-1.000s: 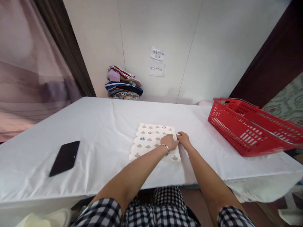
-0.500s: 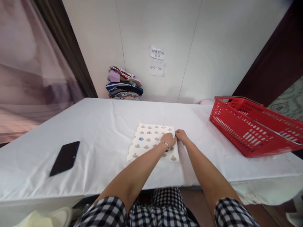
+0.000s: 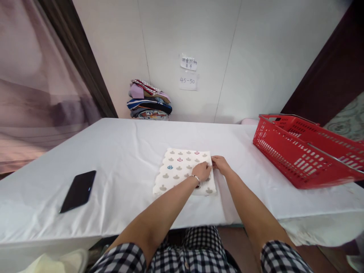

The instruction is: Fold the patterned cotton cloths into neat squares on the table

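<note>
A folded white cloth [image 3: 178, 176] with a scalloped left edge lies flat on the table, printed with grey mushroom shapes and a few red and blue ones. My left hand [image 3: 202, 170] rests on top of it close to the right edge, a bracelet at its wrist, fingers curled and closed on the fabric. Against the same edge from outside, my right hand [image 3: 221, 164] has its fingers closed at the cloth's side. The fingertips of both hands partly hide one another and the edge between them.
A white-covered table [image 3: 122, 151] spreads under the cloth. At the left lies a black phone [image 3: 78, 191]. A red plastic basket [image 3: 301, 155] stands at the right. Behind the table are a stack of folded fabrics [image 3: 149, 102] and paper signs [image 3: 188, 80] on the wall.
My left hand has shifted slightly, its fingers now curled near the cloth's right edge. My right hand stays at that edge, a little farther right. The cloth has barely moved.
</note>
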A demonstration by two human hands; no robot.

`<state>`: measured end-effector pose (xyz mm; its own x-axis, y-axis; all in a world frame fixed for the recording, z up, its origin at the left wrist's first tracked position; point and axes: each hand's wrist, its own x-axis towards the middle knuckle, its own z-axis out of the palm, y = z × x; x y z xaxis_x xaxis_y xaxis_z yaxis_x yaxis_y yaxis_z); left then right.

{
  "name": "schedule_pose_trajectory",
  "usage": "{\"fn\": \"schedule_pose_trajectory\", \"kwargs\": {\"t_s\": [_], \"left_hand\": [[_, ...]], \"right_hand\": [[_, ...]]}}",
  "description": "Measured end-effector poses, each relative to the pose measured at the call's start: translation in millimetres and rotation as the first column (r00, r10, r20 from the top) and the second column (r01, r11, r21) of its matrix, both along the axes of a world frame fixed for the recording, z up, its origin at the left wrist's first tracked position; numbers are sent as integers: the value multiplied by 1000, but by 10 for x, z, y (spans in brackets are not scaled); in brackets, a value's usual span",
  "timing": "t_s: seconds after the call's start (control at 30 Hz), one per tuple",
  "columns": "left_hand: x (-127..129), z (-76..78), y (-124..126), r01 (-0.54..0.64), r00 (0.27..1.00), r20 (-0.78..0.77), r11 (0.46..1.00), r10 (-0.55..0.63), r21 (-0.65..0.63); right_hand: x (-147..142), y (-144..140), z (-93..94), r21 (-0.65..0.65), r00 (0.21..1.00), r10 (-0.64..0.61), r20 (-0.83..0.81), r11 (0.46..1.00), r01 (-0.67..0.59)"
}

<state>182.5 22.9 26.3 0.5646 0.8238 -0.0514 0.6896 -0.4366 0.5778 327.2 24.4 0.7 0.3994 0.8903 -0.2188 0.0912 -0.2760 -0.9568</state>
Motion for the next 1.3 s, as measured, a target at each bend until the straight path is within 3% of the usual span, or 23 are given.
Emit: {"fn": "schedule_pose_trajectory", "kwargs": {"t_s": [0.17,0.3,0.43,0.57,0.7,0.93,1.1,1.3], "left_hand": [[-86,-46,-21,68,996,63,997,-70,36],[-116,-110,-68,94,988,107,981,-113,169],[-111,-148,-117,93,988,89,955,-122,282],[-111,-173,-152,68,996,37,952,-83,297],[-105,-203,-194,136,990,-70,940,-120,313],[-95,-191,-244,194,978,-132,924,-159,329],[-113,-151,-274,219,973,-138,924,-184,315],[-153,-151,-420,288,955,-147,928,-259,236]], "right_hand": [[-13,-329,78,12,987,126,-104,992,-126],[-26,-484,80,3,976,170,-138,985,-172],[-65,-445,62,-3,979,153,-137,988,-155],[-90,-379,73,-3,978,167,-127,986,-169],[-69,-351,112,-14,975,204,-85,978,-206],[-135,-83,152,-36,971,135,198,991,-130],[-179,170,118,-67,868,75,491,997,-49],[-159,262,-23,-122,743,63,667,992,25]]}}
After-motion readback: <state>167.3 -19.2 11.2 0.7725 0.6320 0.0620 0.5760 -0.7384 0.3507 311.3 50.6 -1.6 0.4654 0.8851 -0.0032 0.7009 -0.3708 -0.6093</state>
